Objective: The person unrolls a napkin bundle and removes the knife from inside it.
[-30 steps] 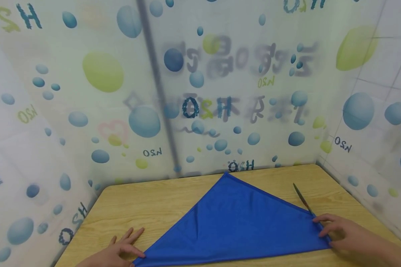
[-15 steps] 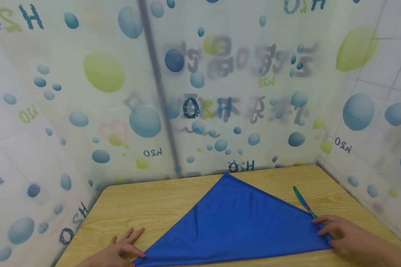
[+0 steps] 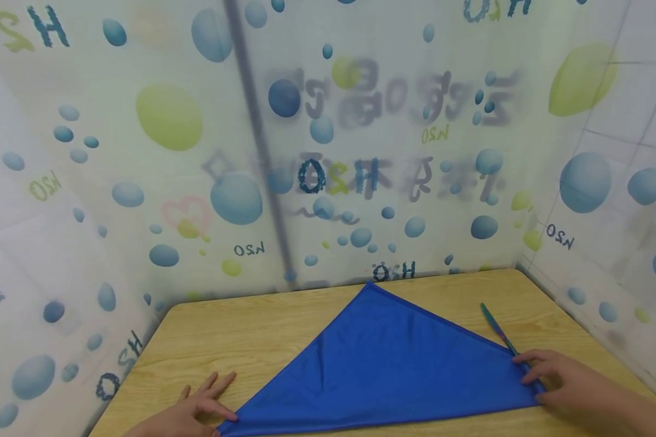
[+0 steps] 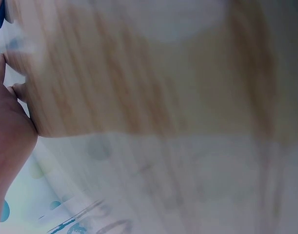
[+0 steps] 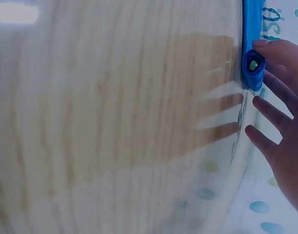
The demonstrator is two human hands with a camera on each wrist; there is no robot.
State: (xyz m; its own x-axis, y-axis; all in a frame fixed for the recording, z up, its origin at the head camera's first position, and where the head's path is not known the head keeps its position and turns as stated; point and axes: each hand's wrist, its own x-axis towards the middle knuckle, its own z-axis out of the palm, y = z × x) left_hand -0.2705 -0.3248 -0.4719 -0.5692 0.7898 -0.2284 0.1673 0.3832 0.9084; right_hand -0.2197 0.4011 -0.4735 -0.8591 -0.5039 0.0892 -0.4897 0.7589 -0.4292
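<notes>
A blue cloth [image 3: 393, 370], folded to a broad triangle, lies on the wooden table with its point at the back. At its right corner a table knife [image 3: 492, 320] with a shiny blue-green blade sticks out of the cloth, its handle mostly wrapped. My right hand [image 3: 560, 382] grips this rolled corner between thumb and fingers. In the right wrist view the rolled cloth [image 5: 251, 29] shows a small greenish knife end in its middle. My left hand [image 3: 188, 416] pinches the left corner with thumb and index finger, the other fingers spread; the left wrist view barely shows that cloth corner.
The wooden table [image 3: 213, 334] extends around the cloth. Bubble-printed curtains [image 3: 361, 139] stand along its back and both sides. The cloth's top point reaches almost to the back edge.
The knife has turned about its length: its blade looked thin and dark, then broad, now narrower again. My right fingers shift slightly on the roll. My left hand stays in place.
</notes>
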